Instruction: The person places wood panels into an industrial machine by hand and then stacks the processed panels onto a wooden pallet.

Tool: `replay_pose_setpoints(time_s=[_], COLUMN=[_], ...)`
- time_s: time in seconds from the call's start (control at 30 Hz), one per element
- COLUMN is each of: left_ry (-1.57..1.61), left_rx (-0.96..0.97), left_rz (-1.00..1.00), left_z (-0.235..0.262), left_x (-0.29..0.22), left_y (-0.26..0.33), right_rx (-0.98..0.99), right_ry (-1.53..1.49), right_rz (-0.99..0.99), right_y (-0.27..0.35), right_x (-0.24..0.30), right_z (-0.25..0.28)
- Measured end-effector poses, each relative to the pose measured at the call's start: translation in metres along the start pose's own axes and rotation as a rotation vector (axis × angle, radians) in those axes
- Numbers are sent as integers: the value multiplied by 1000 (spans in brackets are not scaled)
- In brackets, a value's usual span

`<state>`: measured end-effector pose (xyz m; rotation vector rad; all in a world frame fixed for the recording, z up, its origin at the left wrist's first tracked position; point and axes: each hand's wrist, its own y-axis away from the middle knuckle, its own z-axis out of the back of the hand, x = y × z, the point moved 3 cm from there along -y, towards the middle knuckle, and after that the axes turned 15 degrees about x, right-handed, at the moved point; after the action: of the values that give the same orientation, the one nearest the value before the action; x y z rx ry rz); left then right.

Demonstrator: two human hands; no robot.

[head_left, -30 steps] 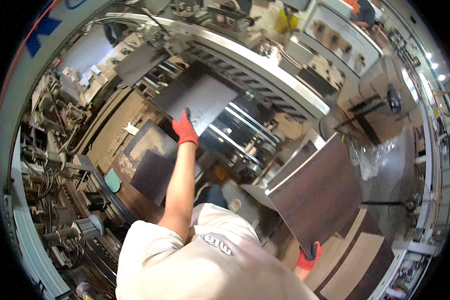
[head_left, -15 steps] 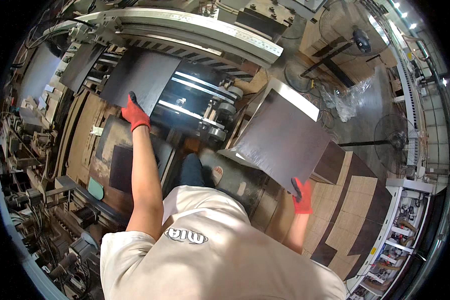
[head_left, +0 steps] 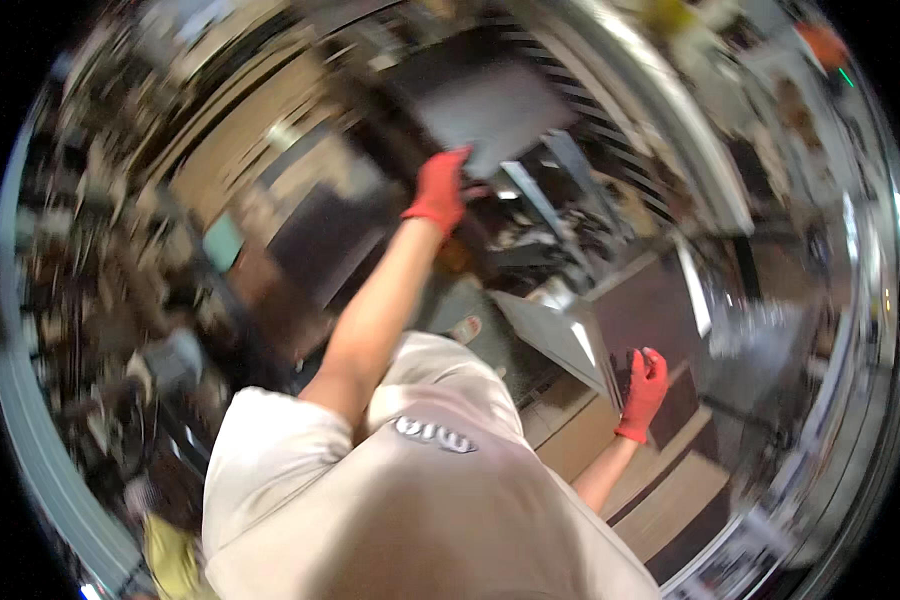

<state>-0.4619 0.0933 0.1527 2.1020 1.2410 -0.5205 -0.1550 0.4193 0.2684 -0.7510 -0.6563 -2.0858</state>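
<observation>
My left hand [head_left: 440, 190], in a red glove with dark fingertips, is at the near edge of a dark flat sheet [head_left: 495, 110] on the machine bed. Its fingers seem closed on that edge, though blur softens them. Lower right, my right hand [head_left: 645, 395], gloved alike, is raised with bent fingers slightly apart. Nothing shows between them. Beyond it lies another dark sheet [head_left: 650, 310], just by the fingertips; whether they touch is unclear. A tilted pale-edged panel [head_left: 555, 335] stands left of that hand.
Metal rails and rollers [head_left: 560, 220] sit right of the left hand's sheet, beside a black-striped strip [head_left: 610, 130]. A long pale beam [head_left: 660, 90] crosses behind. Light wooden boards [head_left: 670, 505] lie at lower right. A small green piece [head_left: 223, 243] rests at left among machinery.
The view has swung, so the machine bed appears farther right and is smeared. My right hand no longer grips the sheet's near corner; its fingers have come away from it. My left hand stays by its sheet.
</observation>
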Motion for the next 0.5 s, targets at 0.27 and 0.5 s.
replay_pose_setpoints(time_s=[0.27, 0.5], left_ry=[-76, -1484], left_rx=[-68, -902], left_rz=[-101, 556], left_z=[124, 364], left_x=[25, 70], left_y=[38, 176], right_rx=[661, 342], right_ry=[-835, -921], right_rz=[-202, -191], right_y=[-62, -110], right_x=[197, 197], right_z=[-223, -296])
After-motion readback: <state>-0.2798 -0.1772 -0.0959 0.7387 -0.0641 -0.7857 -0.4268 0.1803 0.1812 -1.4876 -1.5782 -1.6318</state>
